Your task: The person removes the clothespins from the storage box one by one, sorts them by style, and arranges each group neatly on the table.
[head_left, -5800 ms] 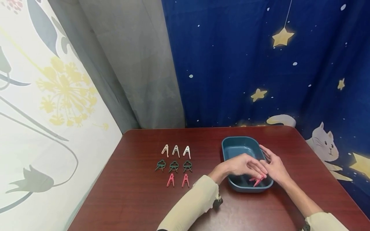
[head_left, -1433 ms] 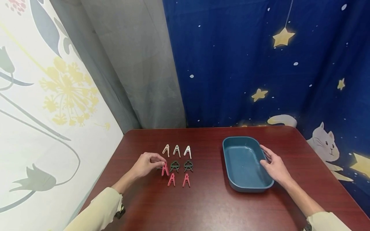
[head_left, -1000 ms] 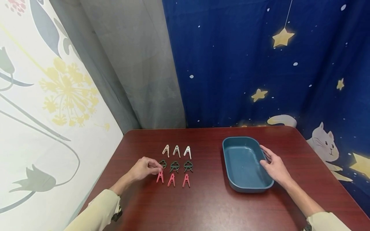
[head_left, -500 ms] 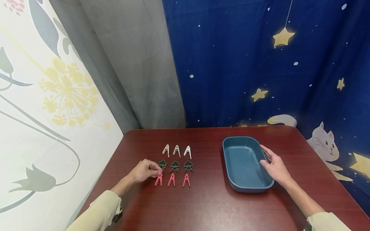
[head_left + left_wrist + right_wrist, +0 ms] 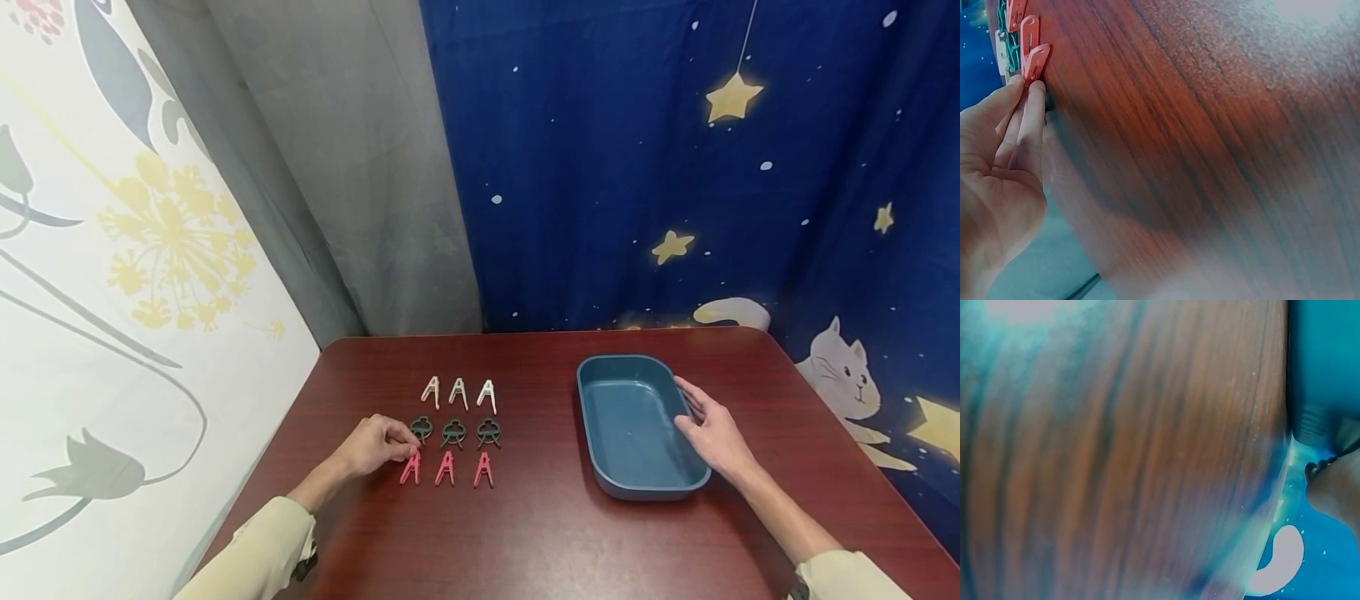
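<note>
With thumb and fingertips, my left hand (image 5: 378,443) pinches a pink clothespin (image 5: 410,470) at the left end of the front row. In the left wrist view, the same clothespin (image 5: 1036,61) shows between the left hand's fingertips. Two more pink clothespins (image 5: 445,469) (image 5: 483,471) lie to its right. Behind them is a row of three round green clips (image 5: 453,433), then three white clothespins (image 5: 458,394). My right hand (image 5: 716,433) holds the right side of a blue bin (image 5: 587,417), thumb at the rim and fingers along the outer wall.
Everything stands on a dark red-brown table (image 5: 525,533). A grey curtain (image 5: 360,167) and a blue starry curtain (image 5: 585,167) hang behind its far edge. At the left is a white patterned panel (image 5: 112,333).
My left hand has carried the pink clothespin from over the bin leftward to the front row, then lowered and slightly shifted it into line. The right hand stays at the bin.
</note>
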A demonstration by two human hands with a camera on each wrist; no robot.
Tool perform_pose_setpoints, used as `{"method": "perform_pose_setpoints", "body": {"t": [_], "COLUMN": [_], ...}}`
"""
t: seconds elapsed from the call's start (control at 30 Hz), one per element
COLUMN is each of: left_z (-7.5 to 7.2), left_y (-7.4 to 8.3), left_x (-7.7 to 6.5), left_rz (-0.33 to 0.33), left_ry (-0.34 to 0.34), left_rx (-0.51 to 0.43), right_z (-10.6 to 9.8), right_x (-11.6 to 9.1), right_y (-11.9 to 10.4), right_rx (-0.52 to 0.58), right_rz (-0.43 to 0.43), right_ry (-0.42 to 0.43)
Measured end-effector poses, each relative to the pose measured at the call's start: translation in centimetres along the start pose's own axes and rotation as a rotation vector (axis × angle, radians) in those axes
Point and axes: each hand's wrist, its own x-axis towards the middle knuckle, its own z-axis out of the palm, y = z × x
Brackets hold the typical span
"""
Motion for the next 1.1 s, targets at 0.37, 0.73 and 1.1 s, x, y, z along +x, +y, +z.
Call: {"method": "perform_pose_setpoints", "body": {"t": [0.37,0.73,1.1], "left_z": [-1.1,-1.5,-2.1], "left_y": [0.4,1.4,3.4], "left_x": [0.3,1.4,2.4], "left_rz": [0.019,0.052,0.088], "left_ry": [0.028,0.024,0.094], "left_rx": [0.023,0.053,0.197], "right_z": [0.1,0.5,0.2], "right_x": [0.1,0.3,0.5], "right_y": [-0.1,-0.3,-0.3], "right_rx": [0.009,0.01,0.054], "right_rz": [0.01,0.009,-0.046], "right_ry": [-0.006,0.004,0.031]}}
